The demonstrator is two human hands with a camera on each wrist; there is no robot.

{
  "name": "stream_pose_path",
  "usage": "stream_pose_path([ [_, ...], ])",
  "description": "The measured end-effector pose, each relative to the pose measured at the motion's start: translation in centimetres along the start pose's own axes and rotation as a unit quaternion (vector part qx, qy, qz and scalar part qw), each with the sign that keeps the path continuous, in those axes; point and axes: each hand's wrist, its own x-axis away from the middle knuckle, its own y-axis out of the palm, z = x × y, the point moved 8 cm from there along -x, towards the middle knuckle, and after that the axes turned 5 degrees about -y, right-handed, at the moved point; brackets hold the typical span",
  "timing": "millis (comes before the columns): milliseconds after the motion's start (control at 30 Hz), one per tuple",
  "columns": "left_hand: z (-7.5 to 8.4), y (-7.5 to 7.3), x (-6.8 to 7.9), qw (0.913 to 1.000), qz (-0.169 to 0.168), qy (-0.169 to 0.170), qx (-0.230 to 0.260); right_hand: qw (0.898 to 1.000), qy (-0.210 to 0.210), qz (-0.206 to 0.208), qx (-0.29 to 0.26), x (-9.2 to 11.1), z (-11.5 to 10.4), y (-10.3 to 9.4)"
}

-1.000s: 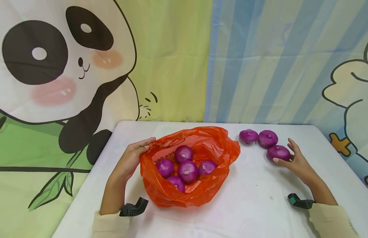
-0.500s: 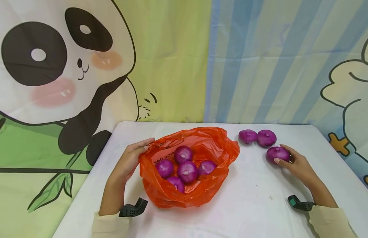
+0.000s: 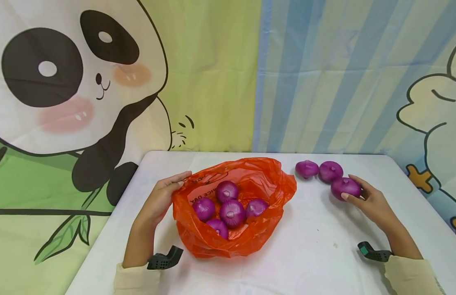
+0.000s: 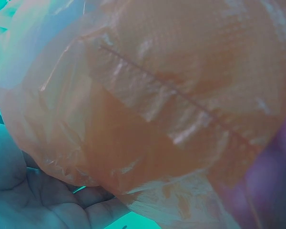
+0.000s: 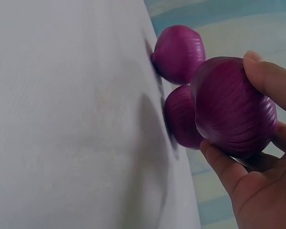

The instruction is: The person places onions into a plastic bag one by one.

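Observation:
In the head view my right hand (image 3: 373,203) grips a purple onion (image 3: 345,188) between thumb and fingers. The right wrist view shows this onion (image 5: 232,107) raised off the table, its shadow apart from it. Two more onions, one at the left (image 3: 306,169) and one beside it (image 3: 330,171), lie just beyond. At the left rim of an open red plastic bag (image 3: 242,246), my left hand (image 3: 162,199) holds the edge with thumb and fingers. Several onions (image 3: 232,213) rest inside the bag. Close up, its thin film (image 4: 148,119) fills most of the left wrist view, covering some fingers.
A white-covered table (image 3: 305,262) carries everything. Behind it hangs a printed cloth backdrop (image 3: 213,73) with a panda and stripes. Dark wrist cameras, left (image 3: 165,259) and right (image 3: 373,252), jut out above the sleeves.
My right hand has closed round the nearest onion and lifted it slightly off the table. The left hand and the bag stay where they were.

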Motion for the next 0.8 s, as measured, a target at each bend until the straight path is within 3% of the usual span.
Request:
stream_pose_path([
  [367, 0.1, 0.1, 0.0, 1.0, -0.002, 0.003, -0.001, 0.999, -0.046, -0.008, -0.012, 0.0, -3.3, -0.2],
  [800, -0.1, 0.0, -0.1, 1.0, -0.003, 0.001, 0.008, 0.997, -0.072, -0.034, -0.012, -0.9, -6.7, 0.3],
])
